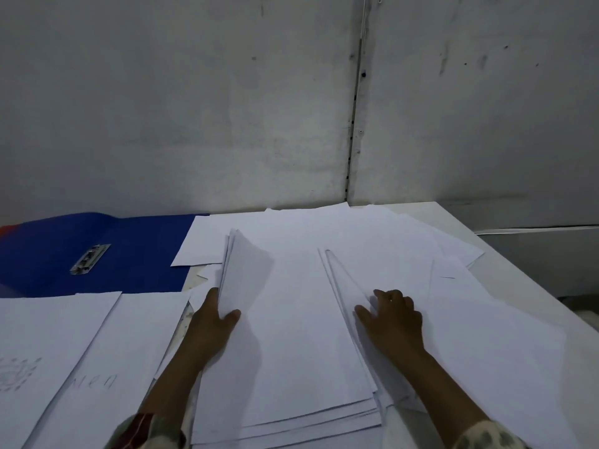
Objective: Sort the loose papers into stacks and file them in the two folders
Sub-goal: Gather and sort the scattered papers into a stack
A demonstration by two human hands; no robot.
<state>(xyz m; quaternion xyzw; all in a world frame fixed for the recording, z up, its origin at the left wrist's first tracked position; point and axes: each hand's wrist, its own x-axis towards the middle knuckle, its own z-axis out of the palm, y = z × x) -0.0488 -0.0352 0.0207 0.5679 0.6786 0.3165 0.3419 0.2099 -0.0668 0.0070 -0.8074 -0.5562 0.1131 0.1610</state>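
White bench (505, 254) against grey panel wall (194, 108). Blue folder (42, 254) open flat far left. Centre paper stack (291, 335), long axis running away from person: left hand (214, 322) grips its left edge, right hand (393, 322) flat, fingers spread, on loose sheets (486, 335).

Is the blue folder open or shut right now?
Open: the blue folder lies spread flat, its metal clip exposed, with no papers under it.
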